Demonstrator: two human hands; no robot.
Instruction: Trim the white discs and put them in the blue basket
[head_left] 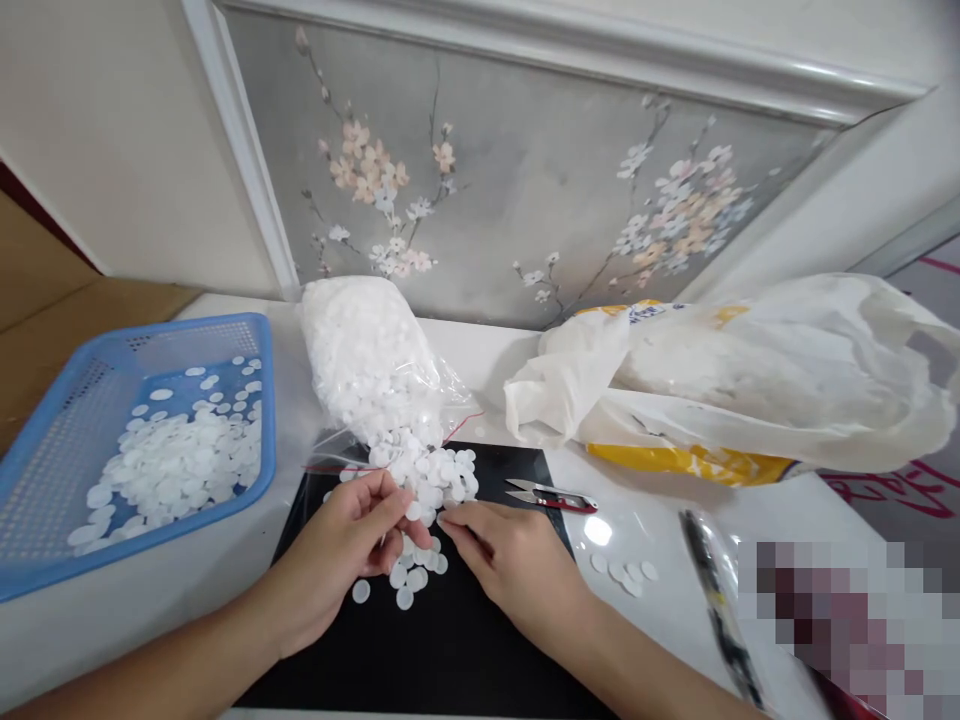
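Small round white discs (427,470) spill from a clear plastic bag (367,350) onto a black mat (345,655). My left hand (352,545) is closed over the left side of the pile, with a white disc pinched at its thumb tip. Close by on the right, my right hand (517,560) has thumb and forefinger pressed together on the edge of another disc. Several loose discs lie on the mat below and between the hands. The curled fingers partly hide what is under them.
At the left stands a blue plastic basket (266,400) holding many discs. Thread snips (555,497) lie at the mat's right edge, near several stray discs (622,573). A white and yellow plastic bag (712,400) rests at the back right. A dark pen-like object (720,610) lies farther right.
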